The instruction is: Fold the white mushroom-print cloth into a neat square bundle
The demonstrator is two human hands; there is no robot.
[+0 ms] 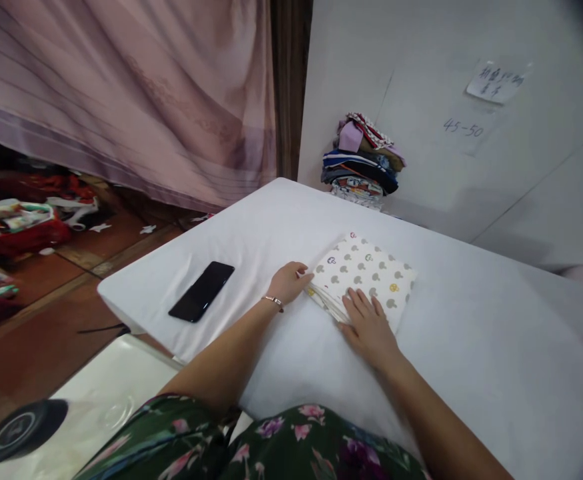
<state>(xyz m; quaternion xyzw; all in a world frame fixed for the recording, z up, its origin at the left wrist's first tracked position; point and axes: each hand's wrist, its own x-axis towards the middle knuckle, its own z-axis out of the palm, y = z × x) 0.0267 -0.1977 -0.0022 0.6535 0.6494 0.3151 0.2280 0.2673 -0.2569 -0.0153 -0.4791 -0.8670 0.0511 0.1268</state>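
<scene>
A folded white cloth (366,270) printed with grey shapes and a few coloured ones lies flat on the white-covered table (471,373). At its left corner my left hand (289,281) is closed, thumb and fingers pinching the edge. My right hand (370,327) rests on the near edge of the cloth with its fingers stretched out over the top layer. The layered folds show along the near left side, between the two hands. The palm side of each hand is hidden.
A black phone (202,291) lies on the table to the left. Folded clothes (364,163) are stacked by the wall. A pink curtain (196,100) hangs behind. At lower left, a dark round object (24,430) sits on a pale surface (116,380); a red container (26,237) stands farther back.
</scene>
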